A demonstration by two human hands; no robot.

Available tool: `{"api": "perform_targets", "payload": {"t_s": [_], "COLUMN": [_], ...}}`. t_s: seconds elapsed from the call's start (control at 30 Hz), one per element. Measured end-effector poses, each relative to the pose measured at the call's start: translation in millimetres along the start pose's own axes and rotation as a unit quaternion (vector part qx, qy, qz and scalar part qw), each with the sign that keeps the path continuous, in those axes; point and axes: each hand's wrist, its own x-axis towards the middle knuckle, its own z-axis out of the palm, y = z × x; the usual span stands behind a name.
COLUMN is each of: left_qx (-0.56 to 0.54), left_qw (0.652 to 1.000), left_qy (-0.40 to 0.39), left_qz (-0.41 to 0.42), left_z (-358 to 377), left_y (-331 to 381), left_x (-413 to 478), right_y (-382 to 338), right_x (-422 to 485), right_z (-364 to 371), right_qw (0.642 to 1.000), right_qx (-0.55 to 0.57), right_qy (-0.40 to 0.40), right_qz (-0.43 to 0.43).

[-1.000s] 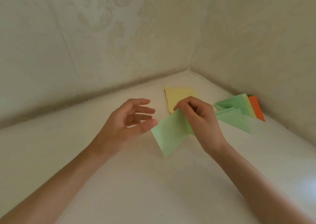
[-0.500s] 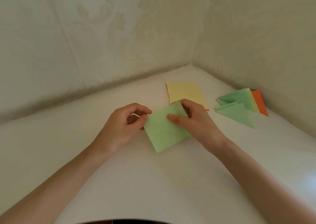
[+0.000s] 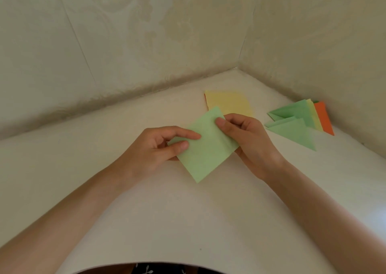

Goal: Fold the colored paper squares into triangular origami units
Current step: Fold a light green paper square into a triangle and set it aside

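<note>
Pinching opposite corners, the left hand point(image 3: 154, 148) and right hand point(image 3: 248, 140) hold the green paper square point(image 3: 206, 148) between them.

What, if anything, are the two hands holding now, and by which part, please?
The green paper square: the left hand pinches its left corner, the right hand its upper right edge.

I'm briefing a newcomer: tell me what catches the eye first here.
The green paper square at centre, pinched by the left hand and right hand. Folded green, yellow and orange triangles lie by the right wall; a yellow sheet lies behind.
</note>
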Motion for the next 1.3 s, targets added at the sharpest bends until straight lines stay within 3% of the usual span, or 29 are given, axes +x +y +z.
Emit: {"api": "perform_targets", "payload": {"t_s": [0.17,0.23,0.27,0.33,0.4,0.5,0.63,0.73,0.87,1.07,1.13,1.2,1.3], "left_qx": [-0.054,-0.07,-0.071,-0.078,-0.099,-0.14,-0.145,-0.075,0.153,0.265,0.355,0.403,0.455], "left_qw": [0.997,0.995,0.994,0.992,0.99,0.983,0.98,0.989,0.982,0.956,0.926,0.908,0.883], "left_qy": [0.057,0.065,0.071,0.079,0.081,0.086,0.065,0.049,0.105,0.125,0.126,0.063,0.001], "left_qz": [-0.024,-0.039,-0.045,-0.054,-0.062,-0.083,-0.116,-0.118,-0.04,-0.028,0.032,0.092,0.114], "left_z": [-4.5,-8.1,-10.0,-13.0,-12.3,-13.3,-20.7,-23.0,-30.7,-33.9,-35.8,-37.4,-41.8], "left_y": [-3.5,-4.6,-5.8,-7.1,-6.5,-5.3,-5.8,-6.0,-10.8,-11.5,-9.9,-10.7,-20.5], "left_x": [7.2,8.6,9.3,9.4,9.4,10.8,11.9,11.1,13.2,12.4,7.9,0.8,-9.7], "right_y": [5.2,10.1,11.1,8.7,6.5,17.4,29.7,28.9,35.8,39.7,39.6,37.4,34.1], "right_x": [5.4,7.1,6.0,0.8,-4.1,-0.3,11.1,12.4,9.4,5.8,3.2,1.7,3.2], "right_z": [3.1,2.1,-0.3,-6.1,-9.2,-4.3,-4.6,-5.8,-4.6,-6.0,-3.9,-3.7,-3.3], "right_qw": [0.998,0.992,0.974,0.889,0.815,0.734,0.672,0.671,0.68,0.652,0.696,0.741,0.781], "right_qx": [0.021,-0.063,-0.155,-0.335,-0.412,-0.517,-0.572,-0.552,-0.554,-0.577,-0.545,-0.508,-0.48], "right_qy": [0.057,0.097,0.117,0.106,-0.008,-0.163,-0.133,-0.131,-0.154,-0.184,-0.186,-0.179,-0.177], "right_qz": [0.003,-0.049,-0.116,-0.293,-0.408,-0.41,-0.451,-0.477,-0.456,-0.457,-0.429,-0.401,-0.357]}}
